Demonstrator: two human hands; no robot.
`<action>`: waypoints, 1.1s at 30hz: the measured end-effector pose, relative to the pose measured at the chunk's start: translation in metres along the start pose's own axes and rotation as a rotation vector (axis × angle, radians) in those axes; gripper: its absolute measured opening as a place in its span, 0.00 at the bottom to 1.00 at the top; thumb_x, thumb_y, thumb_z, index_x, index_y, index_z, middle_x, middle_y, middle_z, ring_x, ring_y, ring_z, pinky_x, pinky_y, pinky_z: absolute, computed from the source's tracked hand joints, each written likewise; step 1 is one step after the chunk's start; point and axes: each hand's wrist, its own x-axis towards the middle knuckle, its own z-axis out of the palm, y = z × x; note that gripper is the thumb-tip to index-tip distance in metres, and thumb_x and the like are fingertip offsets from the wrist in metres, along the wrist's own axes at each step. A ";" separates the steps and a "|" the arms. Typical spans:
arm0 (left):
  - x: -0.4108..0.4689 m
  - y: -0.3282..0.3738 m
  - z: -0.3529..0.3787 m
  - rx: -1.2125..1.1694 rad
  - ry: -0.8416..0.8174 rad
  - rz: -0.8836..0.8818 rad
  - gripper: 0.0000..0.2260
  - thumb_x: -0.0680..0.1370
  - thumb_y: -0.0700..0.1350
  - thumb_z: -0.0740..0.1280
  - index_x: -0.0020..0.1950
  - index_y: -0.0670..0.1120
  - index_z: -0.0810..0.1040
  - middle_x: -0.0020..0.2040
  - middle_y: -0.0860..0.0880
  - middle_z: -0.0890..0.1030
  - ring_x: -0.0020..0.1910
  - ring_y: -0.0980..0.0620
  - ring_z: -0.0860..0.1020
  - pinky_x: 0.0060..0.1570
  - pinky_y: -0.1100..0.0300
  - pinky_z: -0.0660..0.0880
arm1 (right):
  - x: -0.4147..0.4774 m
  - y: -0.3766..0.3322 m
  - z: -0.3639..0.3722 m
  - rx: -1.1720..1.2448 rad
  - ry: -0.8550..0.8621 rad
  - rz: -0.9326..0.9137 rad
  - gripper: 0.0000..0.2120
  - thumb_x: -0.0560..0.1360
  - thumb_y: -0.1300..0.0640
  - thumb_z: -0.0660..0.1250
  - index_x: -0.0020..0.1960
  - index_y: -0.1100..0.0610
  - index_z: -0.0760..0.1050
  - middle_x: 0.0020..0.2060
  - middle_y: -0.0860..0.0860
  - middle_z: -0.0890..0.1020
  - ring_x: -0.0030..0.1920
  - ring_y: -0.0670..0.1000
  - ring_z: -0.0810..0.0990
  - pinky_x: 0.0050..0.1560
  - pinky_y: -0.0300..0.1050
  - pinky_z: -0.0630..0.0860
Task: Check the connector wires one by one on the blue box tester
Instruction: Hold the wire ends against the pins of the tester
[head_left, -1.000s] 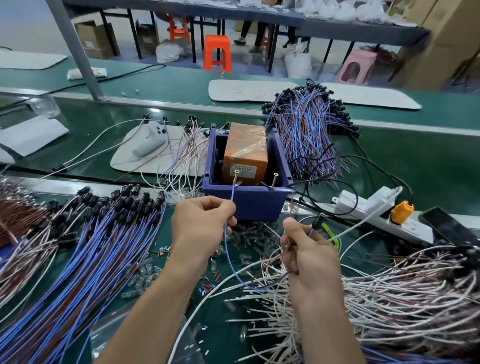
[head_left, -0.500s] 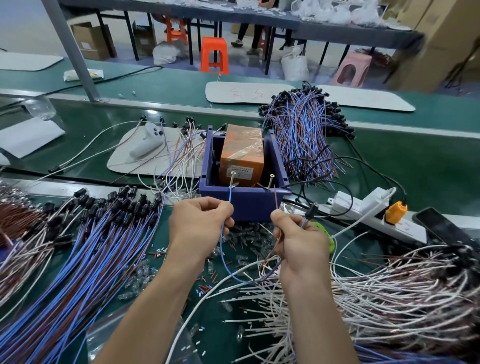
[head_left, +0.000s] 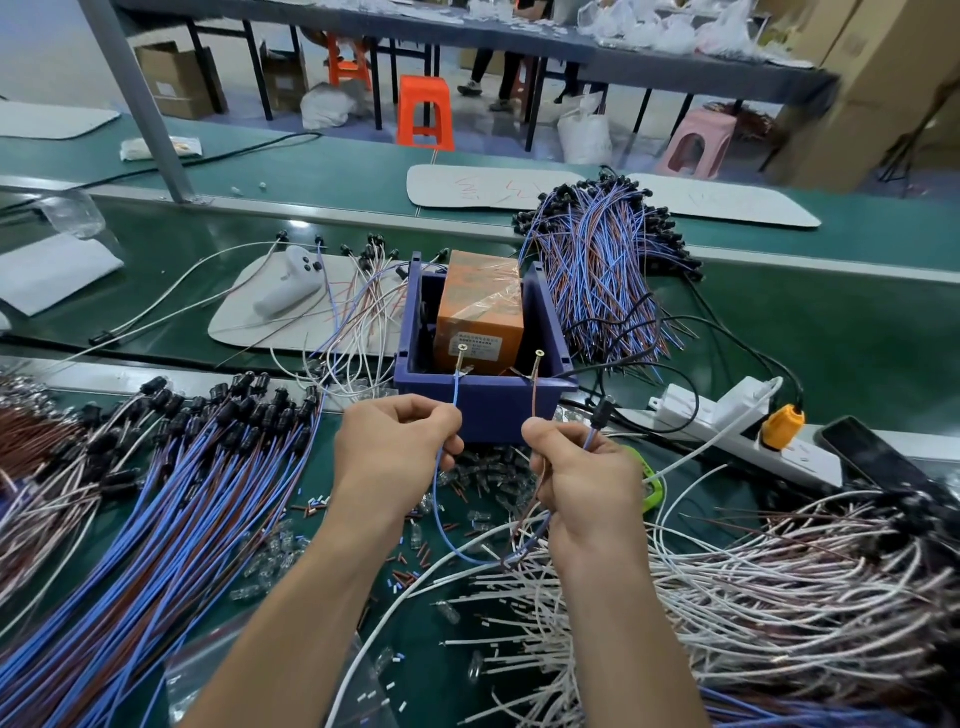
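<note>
At twelve o'clock the box (head_left: 488, 410) holds an orange block (head_left: 480, 312). Left grip (head_left: 389, 447) pinches a blue wire (head_left: 455, 395) at its left screw (head_left: 461, 354); right grip (head_left: 582, 473) pinches a brown wire (head_left: 534, 402).

The left hand (head_left: 395, 447) and right hand (head_left: 587, 483) were bare, as were the left forearm (head_left: 291, 597) and right forearm (head_left: 623, 623).

One head-worn view — looking forward and down, close over the green bench (head_left: 779, 332), shelving beyond.
</note>
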 end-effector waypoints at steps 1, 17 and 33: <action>0.000 0.000 0.000 0.001 -0.001 0.000 0.12 0.75 0.42 0.73 0.34 0.55 0.86 0.31 0.48 0.84 0.26 0.54 0.79 0.40 0.53 0.80 | -0.001 0.000 0.000 0.000 -0.004 0.002 0.17 0.73 0.67 0.75 0.27 0.55 0.81 0.22 0.50 0.74 0.20 0.45 0.66 0.22 0.35 0.63; 0.000 -0.004 -0.004 -0.034 0.050 -0.010 0.12 0.75 0.41 0.74 0.33 0.54 0.86 0.30 0.47 0.84 0.26 0.53 0.79 0.40 0.50 0.82 | -0.011 0.005 -0.018 0.066 0.035 0.031 0.19 0.74 0.66 0.74 0.27 0.53 0.81 0.24 0.51 0.76 0.25 0.46 0.70 0.25 0.36 0.66; -0.002 -0.001 0.001 -0.013 0.005 0.014 0.12 0.75 0.40 0.72 0.33 0.52 0.85 0.30 0.47 0.84 0.26 0.53 0.76 0.38 0.51 0.78 | -0.009 0.006 -0.020 0.066 0.047 0.057 0.13 0.74 0.65 0.75 0.34 0.55 0.78 0.24 0.50 0.75 0.26 0.47 0.68 0.26 0.37 0.65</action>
